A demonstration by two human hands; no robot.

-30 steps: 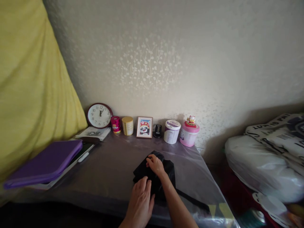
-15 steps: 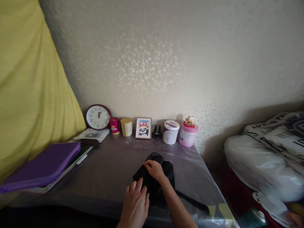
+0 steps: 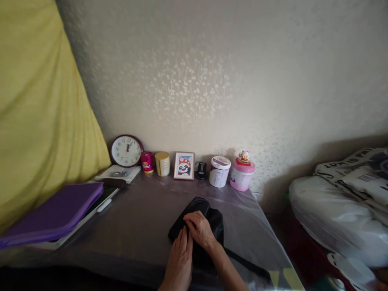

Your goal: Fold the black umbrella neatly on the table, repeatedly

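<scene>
A folded black fabric piece (image 3: 197,206) with a long strap (image 3: 248,263) trailing to the right lies near the front of the table; its exact kind I cannot tell. My left hand (image 3: 181,252) rests on its near left part, fingers stretched out and side by side. Over the middle of the fabric, my right hand (image 3: 200,229) has its fingers bent and pinched on the cloth just beyond my left fingertips. Both forearms hide the near part of the fabric.
Along the wall stand a clock (image 3: 126,151), a pink can (image 3: 147,163), a yellow can (image 3: 163,164), a picture frame (image 3: 184,166), a white tub (image 3: 220,171) and a pink tub (image 3: 241,178). A purple folder (image 3: 57,212) lies left. White bags (image 3: 330,206) sit beyond the table's right edge.
My left hand has moved forward and drawn its fingers together, now close to the right hand. The right hand has shifted slightly nearer, and the fabric's far left part lies flatter.
</scene>
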